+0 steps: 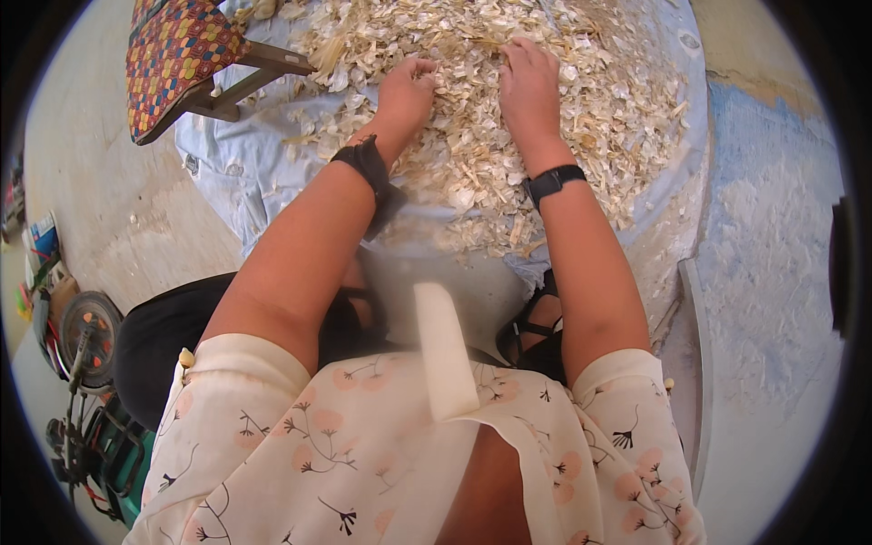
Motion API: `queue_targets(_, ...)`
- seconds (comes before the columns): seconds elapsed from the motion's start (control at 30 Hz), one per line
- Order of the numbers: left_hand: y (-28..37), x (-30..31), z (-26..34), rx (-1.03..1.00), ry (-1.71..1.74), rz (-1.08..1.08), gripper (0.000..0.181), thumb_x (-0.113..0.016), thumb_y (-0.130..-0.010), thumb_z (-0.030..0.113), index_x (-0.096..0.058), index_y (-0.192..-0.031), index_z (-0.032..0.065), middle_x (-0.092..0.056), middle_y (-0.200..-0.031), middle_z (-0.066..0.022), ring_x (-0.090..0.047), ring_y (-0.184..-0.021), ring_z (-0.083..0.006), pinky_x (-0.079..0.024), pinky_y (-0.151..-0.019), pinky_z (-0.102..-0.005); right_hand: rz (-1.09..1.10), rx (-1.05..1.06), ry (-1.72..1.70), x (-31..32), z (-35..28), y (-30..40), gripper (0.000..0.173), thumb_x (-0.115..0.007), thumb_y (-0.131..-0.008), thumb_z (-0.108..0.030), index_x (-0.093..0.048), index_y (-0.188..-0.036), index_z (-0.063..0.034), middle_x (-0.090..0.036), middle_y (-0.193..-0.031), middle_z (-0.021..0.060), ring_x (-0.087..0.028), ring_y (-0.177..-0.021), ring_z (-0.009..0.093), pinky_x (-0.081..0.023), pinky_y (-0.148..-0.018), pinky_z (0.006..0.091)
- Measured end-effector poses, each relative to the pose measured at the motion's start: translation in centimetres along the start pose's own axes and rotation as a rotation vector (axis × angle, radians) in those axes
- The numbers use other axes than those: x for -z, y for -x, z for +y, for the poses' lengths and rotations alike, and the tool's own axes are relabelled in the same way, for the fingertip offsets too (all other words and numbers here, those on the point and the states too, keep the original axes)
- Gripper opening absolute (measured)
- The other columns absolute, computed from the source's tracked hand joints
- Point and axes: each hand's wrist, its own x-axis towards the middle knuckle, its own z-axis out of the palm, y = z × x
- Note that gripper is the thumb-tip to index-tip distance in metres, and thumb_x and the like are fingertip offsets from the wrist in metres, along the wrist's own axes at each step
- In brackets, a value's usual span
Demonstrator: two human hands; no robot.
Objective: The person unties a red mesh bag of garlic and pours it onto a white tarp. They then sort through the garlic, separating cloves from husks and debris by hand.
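A broad layer of pale, dry, papery skins [477, 170], which look like garlic skins, covers a light blue cloth [225, 160] on the floor. My left hand [409, 92] rests at the upper middle of the layer with its fingers curled; whether something is between them I cannot tell. To its right, my right hand [530, 85] reaches into the skins, fingers bent down around what may be a few dry pieces, partly hidden by the hand. Both wrists wear black bands.
A wooden stool with a patterned cushion [187, 65] stands at the upper left on the cloth's edge. A blue and white worn wall [770, 225] rises at the right. Far left are a wheel [90, 340] and a green wheeled object [122, 456].
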Motion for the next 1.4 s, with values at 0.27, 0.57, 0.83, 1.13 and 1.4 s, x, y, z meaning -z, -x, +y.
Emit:
queue_targets(0.27, -1.0, -0.2, -2.3, -0.104, -0.08, 0.173, 0.011, -0.058, -0.1, 0.009, -0.058, -0.11, 0.004, -0.059, -0.077, -0.0013, -0.052, -0.064, -0.0098, -0.043, -0.055, -0.0261, -0.167, -0.184, 0.045, -0.8, -0.2, -0.1, 0.028, -0.062, -0.09, 0.001, -0.066, -0.116, -0.0069, -0.059, -0.116, 0.0128, -0.05, -0.119, 0.035, -0.052, -0.094, 0.0442)
queue_targets(0.57, 0.4, -0.5, 1.6, 0.089, 0.334, -0.041, 0.01, -0.056, -0.102, 0.013, -0.061, -0.109, 0.0066, -0.057, -0.075, 0.0014, -0.048, -0.061, -0.0071, -0.039, -0.052, -0.0221, -0.195, -0.077, -0.016, 0.2, 1.3, 1.9, 0.019, -0.066, -0.088, -0.003, -0.066, -0.107, -0.0071, -0.06, -0.106, 0.0135, -0.055, -0.107, 0.034, -0.051, -0.088, 0.0431)
queue_targets(0.83, 1.0, -1.6, 3.1, 0.12, 0.338, -0.299, 0.024, -0.057, -0.104, 0.019, -0.065, -0.122, 0.007, -0.063, -0.082, 0.0, -0.054, -0.066, -0.0061, -0.042, -0.057, -0.0207, -0.16, -0.46, -0.42, 1.6, -0.5, 2.1, 0.017, -0.066, -0.088, -0.006, -0.068, -0.106, -0.0053, -0.069, -0.1, 0.0148, -0.066, -0.091, 0.029, -0.054, -0.081, 0.04)
queue_targets(1.13, 1.2, -2.4, 4.0, 0.093, 0.36, -0.343, 0.024, -0.061, -0.103, 0.029, -0.062, -0.102, 0.0052, -0.061, -0.08, 0.0, -0.054, -0.066, -0.0083, -0.044, -0.059, -0.0233, -0.16, -0.551, -0.775, 2.9, -3.7, 3.0, 0.013, -0.068, -0.095, -0.014, -0.069, -0.101, -0.0026, -0.068, -0.082, 0.0029, -0.061, -0.067, 0.01, -0.051, -0.061, 0.0293)
queue_targets(1.4, 1.2, -1.1, 3.5, 0.23, 0.526, -0.353, 0.015, -0.067, -0.098, 0.021, -0.06, -0.096, 0.0077, -0.059, -0.082, 0.0014, -0.051, -0.062, -0.0086, -0.041, -0.054, -0.0225, 0.034, -0.201, -0.052, 3.0, -1.9, 1.7, 0.017, -0.062, -0.093, -0.012, -0.068, -0.108, -0.0067, -0.069, -0.111, 0.0122, -0.06, -0.111, 0.033, -0.048, -0.094, 0.0421)
